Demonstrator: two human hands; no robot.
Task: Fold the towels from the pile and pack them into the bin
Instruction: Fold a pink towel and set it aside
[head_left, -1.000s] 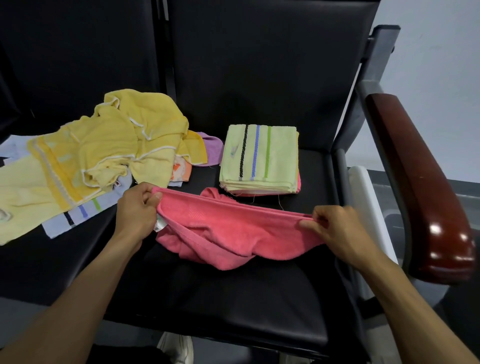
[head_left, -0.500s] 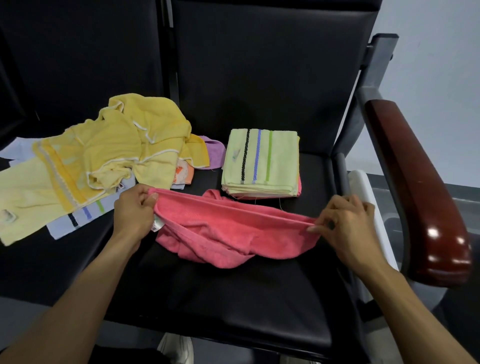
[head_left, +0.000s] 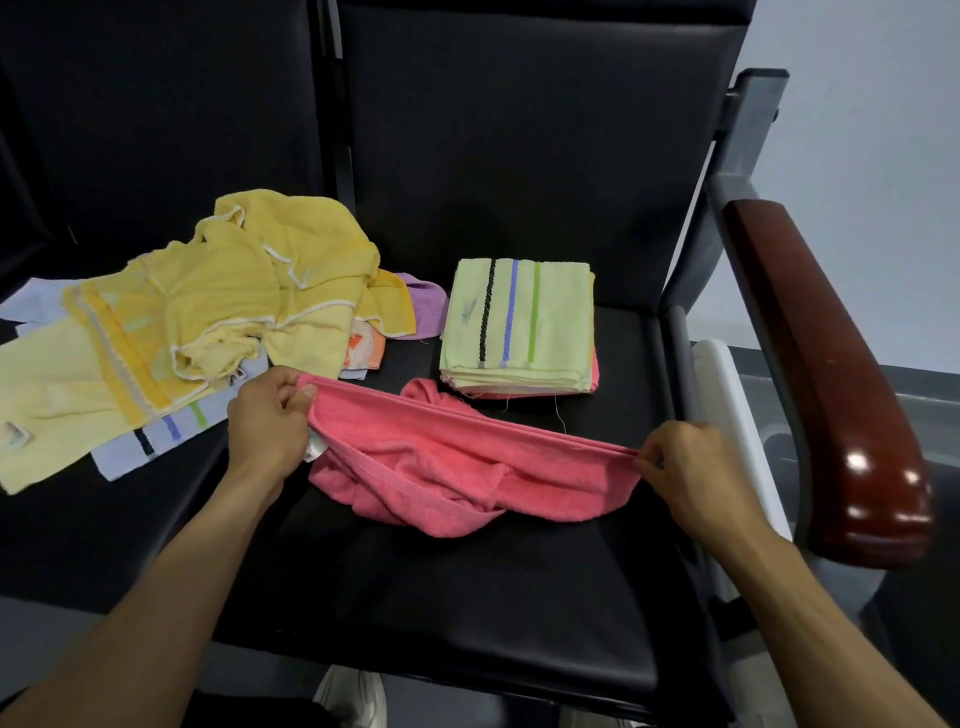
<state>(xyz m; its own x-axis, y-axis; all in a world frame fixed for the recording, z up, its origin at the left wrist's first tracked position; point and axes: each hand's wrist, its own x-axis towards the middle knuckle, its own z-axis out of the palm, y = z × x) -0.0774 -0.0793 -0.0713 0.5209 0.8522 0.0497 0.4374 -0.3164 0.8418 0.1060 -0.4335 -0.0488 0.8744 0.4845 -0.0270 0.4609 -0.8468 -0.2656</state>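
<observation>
A pink towel (head_left: 457, 467) sags over the black seat (head_left: 467, 597), its top edge pulled taut between my hands. My left hand (head_left: 267, 421) pinches the left corner and my right hand (head_left: 696, 467) pinches the right corner. Behind it lies a folded stack topped by a pale green striped towel (head_left: 519, 322), with a pink one under it. A loose pile of yellow towels (head_left: 208, 312) covers the left seat, over a white striped towel (head_left: 156, 441), a purple one (head_left: 423, 306) and an orange one (head_left: 363, 351). A white bin rim (head_left: 727, 395) shows to the right of the seat.
A glossy dark red armrest (head_left: 831, 405) on a grey frame stands at the right, above the bin. Black seat backs (head_left: 519, 130) rise behind the towels. A white shoe (head_left: 353, 696) shows below the seat's front edge.
My right hand opened its fingers briefly, then pinched the pink towel's right corner again. The towel's top edge stays stretched; my left hand has barely moved.
</observation>
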